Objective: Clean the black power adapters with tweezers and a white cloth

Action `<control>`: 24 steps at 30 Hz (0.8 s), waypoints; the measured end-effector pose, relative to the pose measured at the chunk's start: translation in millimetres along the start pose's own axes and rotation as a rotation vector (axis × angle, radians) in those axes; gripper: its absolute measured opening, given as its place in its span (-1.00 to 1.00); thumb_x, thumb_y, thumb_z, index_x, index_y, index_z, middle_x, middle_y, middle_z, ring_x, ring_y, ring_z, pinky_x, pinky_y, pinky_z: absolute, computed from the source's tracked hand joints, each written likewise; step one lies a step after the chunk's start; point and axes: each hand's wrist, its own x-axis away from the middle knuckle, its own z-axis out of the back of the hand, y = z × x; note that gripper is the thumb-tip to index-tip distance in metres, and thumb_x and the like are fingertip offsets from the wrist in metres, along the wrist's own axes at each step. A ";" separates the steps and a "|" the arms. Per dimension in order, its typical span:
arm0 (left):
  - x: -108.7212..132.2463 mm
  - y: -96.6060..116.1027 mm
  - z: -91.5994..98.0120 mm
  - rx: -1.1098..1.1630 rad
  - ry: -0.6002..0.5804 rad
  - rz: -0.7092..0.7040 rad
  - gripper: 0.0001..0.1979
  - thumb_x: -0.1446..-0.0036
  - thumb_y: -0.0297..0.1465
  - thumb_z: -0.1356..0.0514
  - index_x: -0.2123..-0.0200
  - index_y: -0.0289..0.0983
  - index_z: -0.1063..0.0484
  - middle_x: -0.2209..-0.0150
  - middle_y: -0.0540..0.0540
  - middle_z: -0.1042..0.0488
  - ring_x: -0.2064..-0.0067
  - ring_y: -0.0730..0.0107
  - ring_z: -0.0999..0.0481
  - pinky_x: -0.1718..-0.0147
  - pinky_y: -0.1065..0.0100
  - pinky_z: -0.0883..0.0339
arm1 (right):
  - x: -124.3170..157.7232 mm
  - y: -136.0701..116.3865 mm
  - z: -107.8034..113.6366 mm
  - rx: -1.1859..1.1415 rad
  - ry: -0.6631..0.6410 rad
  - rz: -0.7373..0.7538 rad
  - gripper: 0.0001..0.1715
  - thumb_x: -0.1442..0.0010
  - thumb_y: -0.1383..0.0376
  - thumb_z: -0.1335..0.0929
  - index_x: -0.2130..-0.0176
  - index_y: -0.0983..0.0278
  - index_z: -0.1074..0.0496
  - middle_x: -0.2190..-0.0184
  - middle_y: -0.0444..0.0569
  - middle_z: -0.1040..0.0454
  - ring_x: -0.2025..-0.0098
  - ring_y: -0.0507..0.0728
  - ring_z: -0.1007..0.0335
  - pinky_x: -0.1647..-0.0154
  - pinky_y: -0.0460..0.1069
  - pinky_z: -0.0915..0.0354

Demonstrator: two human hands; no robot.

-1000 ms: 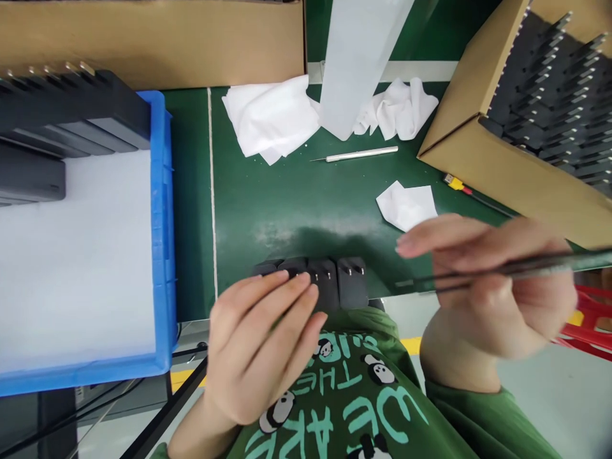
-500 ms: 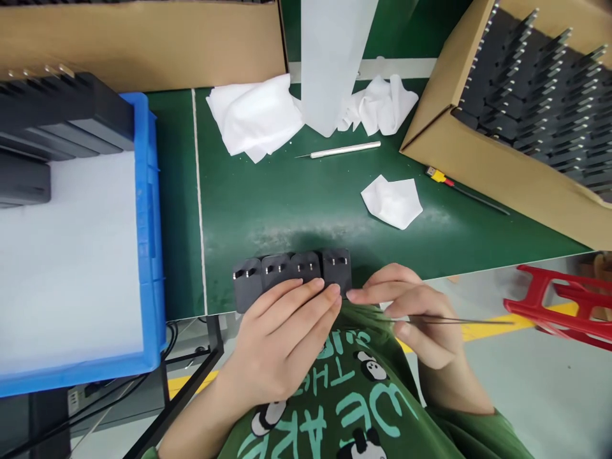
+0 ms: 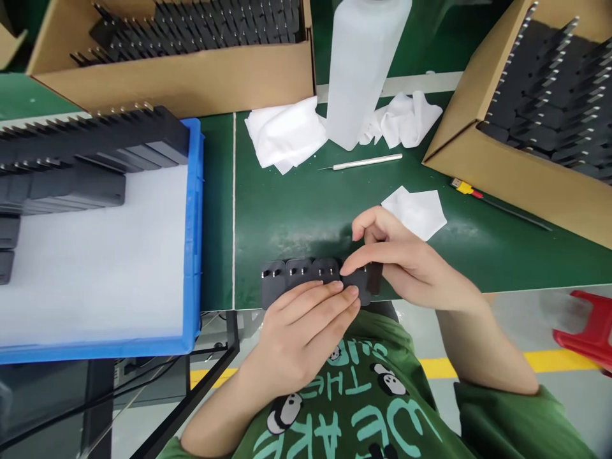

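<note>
Several black plug adapters [image 3: 273, 287] stand side by side in a row at the table's front edge, metal prongs facing up. My left hand [image 3: 299, 338] lies over the front of the row, its fingers stretched out and resting on the adapters; its thumb is hidden. Over the right end of the row, my right hand [image 3: 406, 255] is bent, with the index fingertip at the top of the adapters. A thin dark sheet [image 3: 375, 278] shows beneath its curled fingers, overlapping or beside the last adapter. The exact grip on it is partly hidden.
To the left, a blue tray [image 3: 192, 236] holds more black adapters. Cardboard boxes of adapters [image 3: 191, 76] [image 3: 526, 166] stand behind and at right. A white bottle [image 3: 361, 70], white cloths [image 3: 289, 131], a needle-tipped tool [image 3: 367, 162] and a USB cable [image 3: 502, 204] lie about.
My right hand has moved up and over the right end of the row, bringing the thin dark sheet to the adapters. My left hand stays on the row. The view has shifted.
</note>
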 end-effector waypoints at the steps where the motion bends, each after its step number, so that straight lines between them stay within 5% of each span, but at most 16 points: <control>1: -1.0 0.1 0.0 0.005 0.004 0.006 -0.80 -0.24 -0.58 -0.28 0.07 -0.34 -0.56 0.10 -0.06 -0.68 0.02 0.37 -0.63 -0.10 0.31 -0.49 | -5.0 1.0 2.6 -0.014 -0.046 -0.014 -0.43 -0.15 0.66 -0.15 0.20 0.18 -0.54 0.15 -0.03 -0.26 0.34 -0.01 -0.25 0.37 -0.04 -0.33; 9: -5.8 1.9 -1.7 0.018 0.046 0.034 -0.84 -0.18 -0.58 -0.33 0.15 -0.35 -0.57 0.14 -0.04 -0.69 0.09 0.40 -0.66 -0.04 0.35 -0.55 | -12.2 4.0 9.3 -0.076 -0.092 -0.120 -0.37 -0.04 0.68 -0.14 0.23 0.16 -0.57 0.17 -0.05 -0.32 0.20 0.02 -0.39 0.27 -0.08 -0.41; 12: -3.9 1.4 -2.0 0.011 0.038 0.033 -0.85 -0.21 -0.56 -0.32 0.14 -0.32 -0.57 0.12 -0.02 -0.69 0.09 0.40 -0.66 -0.02 0.32 -0.56 | -14.4 4.8 9.3 -0.078 -0.052 -0.150 -0.32 -0.13 0.66 -0.14 0.07 0.12 -0.57 0.13 -0.03 -0.32 0.12 0.04 -0.41 0.22 -0.06 -0.45; 17: -3.7 1.2 -1.4 0.014 0.030 0.029 -0.84 -0.22 -0.55 -0.32 0.11 -0.32 -0.57 0.09 0.00 -0.69 0.06 0.41 -0.66 -0.06 0.34 -0.53 | -22.0 3.9 12.8 0.004 -0.271 -0.046 -0.28 -0.20 0.63 -0.13 -0.02 0.07 -0.57 0.09 0.00 -0.34 0.16 0.06 -0.40 0.18 0.02 -0.45; 24: -6.6 2.2 -4.9 0.006 0.078 0.055 -0.87 -0.20 -0.54 -0.34 0.16 -0.31 -0.58 0.15 0.04 -0.70 0.10 0.44 -0.66 -0.05 0.39 -0.54 | -27.4 6.5 13.8 0.056 -0.314 -0.025 -0.30 -0.29 0.54 -0.15 -0.15 -0.05 -0.50 0.11 0.01 -0.40 0.15 0.13 -0.42 0.17 0.09 -0.46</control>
